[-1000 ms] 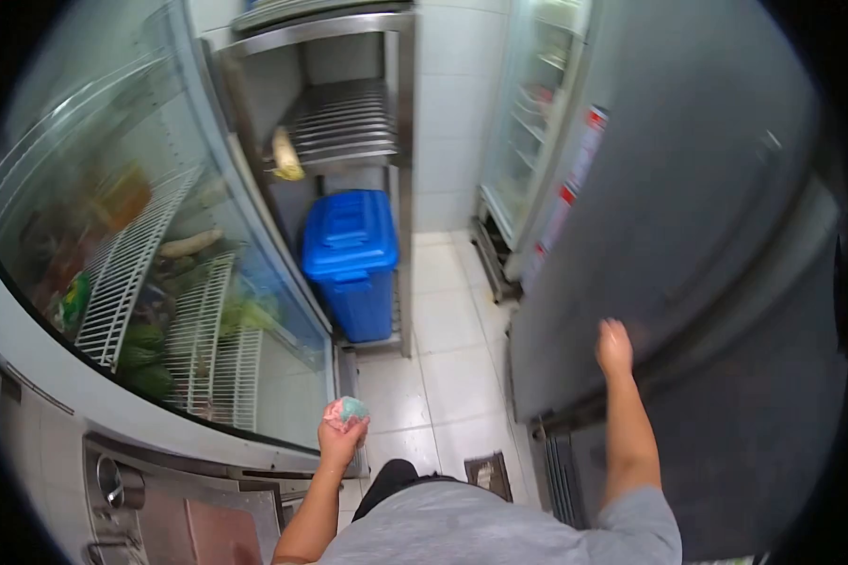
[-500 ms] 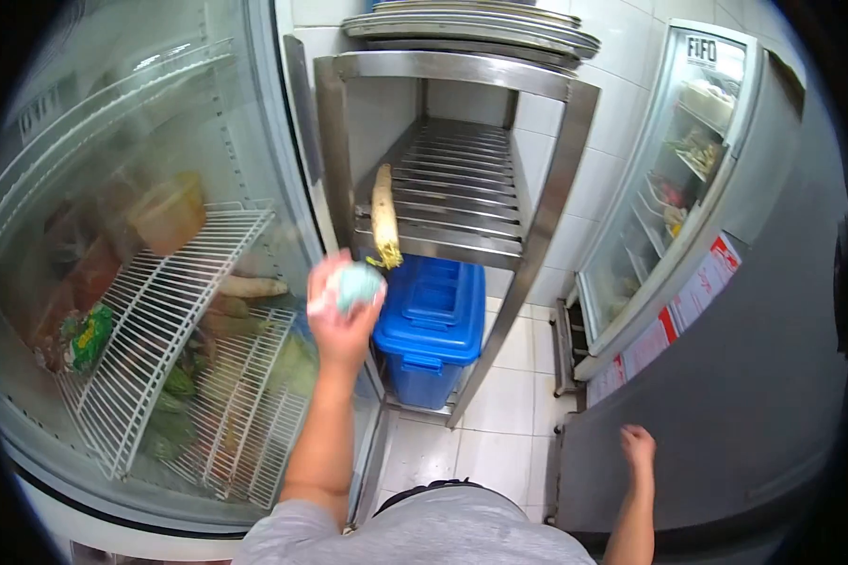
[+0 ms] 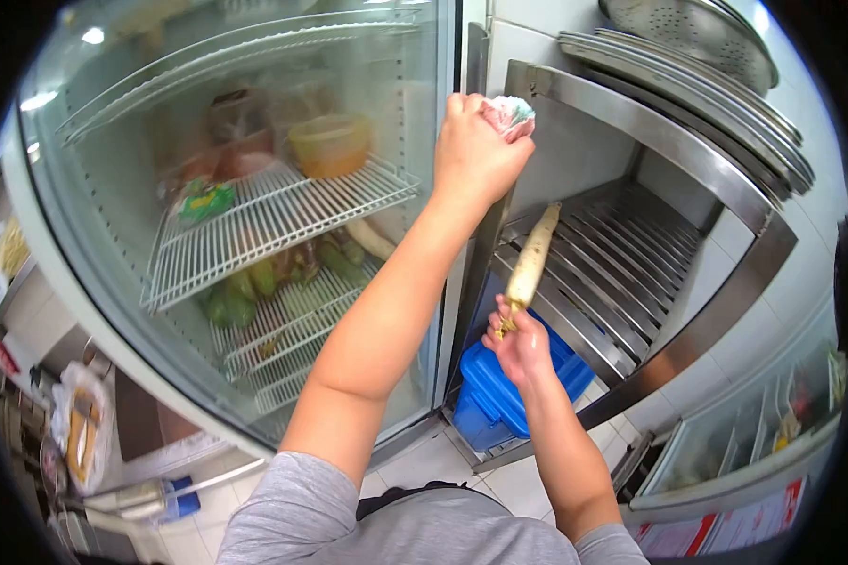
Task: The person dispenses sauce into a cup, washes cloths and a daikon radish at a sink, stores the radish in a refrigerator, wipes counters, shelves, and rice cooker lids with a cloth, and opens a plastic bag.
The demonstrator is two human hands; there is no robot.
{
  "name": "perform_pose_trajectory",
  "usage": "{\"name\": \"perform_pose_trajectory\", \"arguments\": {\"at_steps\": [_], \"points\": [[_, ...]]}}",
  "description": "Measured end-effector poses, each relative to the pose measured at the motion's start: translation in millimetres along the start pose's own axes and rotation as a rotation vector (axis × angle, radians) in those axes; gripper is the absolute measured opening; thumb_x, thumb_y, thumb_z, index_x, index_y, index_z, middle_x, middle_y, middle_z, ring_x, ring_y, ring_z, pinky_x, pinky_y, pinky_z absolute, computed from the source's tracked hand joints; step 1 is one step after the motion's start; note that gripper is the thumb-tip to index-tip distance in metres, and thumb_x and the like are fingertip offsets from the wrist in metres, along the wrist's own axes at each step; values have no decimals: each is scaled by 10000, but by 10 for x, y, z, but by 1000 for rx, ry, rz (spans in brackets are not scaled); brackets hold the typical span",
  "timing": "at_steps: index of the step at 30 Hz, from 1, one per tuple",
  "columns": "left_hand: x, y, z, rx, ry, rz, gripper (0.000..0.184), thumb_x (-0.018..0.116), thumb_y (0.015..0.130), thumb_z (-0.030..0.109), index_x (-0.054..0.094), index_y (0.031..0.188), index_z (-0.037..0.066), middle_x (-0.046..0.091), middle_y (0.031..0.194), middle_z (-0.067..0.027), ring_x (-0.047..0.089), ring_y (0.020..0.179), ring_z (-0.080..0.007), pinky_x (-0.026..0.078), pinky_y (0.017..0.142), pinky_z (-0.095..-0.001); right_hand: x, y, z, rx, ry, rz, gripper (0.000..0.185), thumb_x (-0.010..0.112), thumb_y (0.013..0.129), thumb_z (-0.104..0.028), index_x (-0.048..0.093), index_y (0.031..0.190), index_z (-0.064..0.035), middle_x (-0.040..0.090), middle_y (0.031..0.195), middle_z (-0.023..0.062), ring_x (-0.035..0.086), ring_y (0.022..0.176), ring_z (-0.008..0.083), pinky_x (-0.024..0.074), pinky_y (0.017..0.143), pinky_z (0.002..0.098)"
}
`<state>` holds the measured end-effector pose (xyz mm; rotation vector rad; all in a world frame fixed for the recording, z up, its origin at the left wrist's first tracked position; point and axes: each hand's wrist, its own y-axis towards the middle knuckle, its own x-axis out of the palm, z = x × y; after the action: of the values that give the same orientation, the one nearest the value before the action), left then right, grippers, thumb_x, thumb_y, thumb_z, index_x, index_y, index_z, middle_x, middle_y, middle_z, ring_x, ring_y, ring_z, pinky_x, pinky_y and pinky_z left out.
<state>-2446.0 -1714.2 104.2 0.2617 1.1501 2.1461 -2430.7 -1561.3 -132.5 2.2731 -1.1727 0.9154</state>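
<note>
My left hand (image 3: 476, 155) is closed around a crumpled pink and teal cloth (image 3: 511, 117), up at the edge of the glass fridge door (image 3: 450, 235). A long pale radish (image 3: 534, 254) lies on the slatted metal shelf (image 3: 622, 254), its yellowish stem end toward me. At that stem end is my right hand (image 3: 518, 341), fingers curled around the stem. Behind the glass, an orange tub (image 3: 330, 146) and a green packet (image 3: 205, 201) rest on a white wire rack (image 3: 283, 221), with green vegetables (image 3: 245, 292) below.
A blue lidded bin (image 3: 490, 395) stands under the metal shelf. Trays (image 3: 688, 94) and a perforated metal bowl (image 3: 697, 38) are stacked on top. Another glass-fronted fridge (image 3: 754, 424) is at the lower right, and a counter with a bagged item (image 3: 83, 428) at the left.
The view has turned toward the fridge and shelf. My left hand has risen with the cloth to the door edge. My right hand has moved from beside the grey door to the radish's stem.
</note>
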Motion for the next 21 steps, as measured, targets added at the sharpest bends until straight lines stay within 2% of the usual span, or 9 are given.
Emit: {"name": "perform_pose_trajectory", "arguments": {"at_steps": [5,7,9,10,12,15,18,20,21], "points": [[152,-28,177,-48,144,98,428,685,620,271,584,933,-4,595,1003,-188,615,906,-338,486,808,-384,280,-581,-384,63,-36,204,272,503,918,-291,511,1079,-71,600,879,102,549,635,190,442,556,354],[209,-72,185,-81,111,205,389,686,605,284,627,894,29,664,836,-136,648,785,-260,503,724,-336,32,-426,-563,88,69,173,300,534,908,-322,523,1058,-62,607,838,103,543,617,192,445,551,345],[138,-113,319,-119,10,15,334,684,617,256,585,817,9,651,766,-139,641,737,-294,503,702,-355,-78,-496,-585,75,-6,138,300,541,910,-326,526,1040,-56,599,805,94,524,578,178,439,530,332],[138,-166,398,-54,-20,24,205,653,640,211,579,717,36,636,649,-91,631,627,-222,500,628,-314,-143,-642,-589,69,-58,98,293,536,913,-313,517,1053,-56,594,807,91,524,573,168,440,512,319],[39,-306,614,-32,-103,-71,166,640,658,185,578,699,37,633,649,-80,627,618,-191,494,610,-295,-283,-1073,-531,-4,-257,20,258,477,939,-274,487,1076,-55,582,833,109,545,550,161,457,470,295],[-69,-574,841,-42,-366,-149,95,618,712,92,548,673,40,626,665,-45,626,634,-132,481,567,-269,-702,-1660,-306,9,-407,42,589,506,915,-185,239,1432,-94,547,867,86,533,583,128,468,493,279],[-253,-890,1239,-82,-484,-160,101,638,746,71,569,785,8,641,742,-75,639,672,-164,493,598,-281,-1243,-2069,-223,1,-618,7,623,522,904,-157,223,1442,-59,564,1004,115,592,788,173,511,666,299],[-433,-1114,1385,-134,-525,-158,179,631,749,37,567,906,-19,641,786,-96,645,706,-191,504,642,-288,-1496,-2187,-172,-371,-1054,-88,643,561,890,-148,240,1429,-8,520,1214,163,549,1069,248,453,895,334],[-520,-1259,1531,-185,-535,-148,244,618,746,12,558,978,-32,639,815,-106,647,724,-208,512,676,-293,-1562,-2225,-170,-373,-1045,-79,643,561,890,-148,240,1429,-8,520,1214,163,549,1069,248,453,895,334]]}}
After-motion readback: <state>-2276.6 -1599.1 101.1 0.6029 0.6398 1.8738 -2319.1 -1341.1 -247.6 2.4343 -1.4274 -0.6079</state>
